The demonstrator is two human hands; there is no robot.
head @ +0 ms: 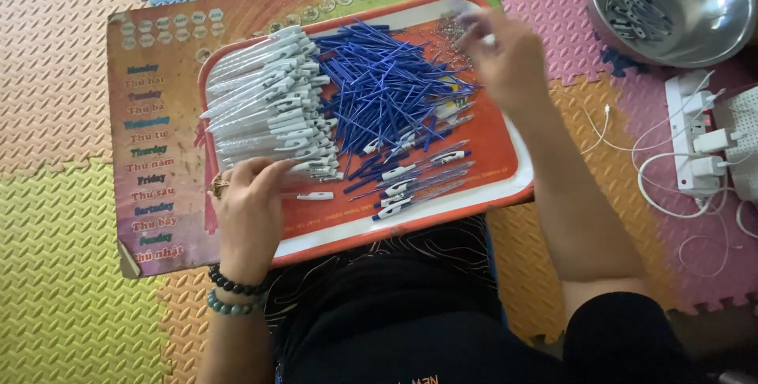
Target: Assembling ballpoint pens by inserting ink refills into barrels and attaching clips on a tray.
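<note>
While left hand (251,209) rests spread on white pen barrels (264,108), right hand (505,56) (blurred) pinches among small springs (452,30) on 1 orange tray (505,159).

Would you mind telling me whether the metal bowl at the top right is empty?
No, the metal bowl holds a small heap of pen parts lying against its inner wall.

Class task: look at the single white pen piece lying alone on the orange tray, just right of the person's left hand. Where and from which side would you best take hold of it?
Probably pinch the white piece across its middle, coming from above. It lies flat and lengthwise left to right on the tray, apart from the white barrel pile, so both long sides are free. The left hand is nearest; the right hand is at the far corner.
</note>
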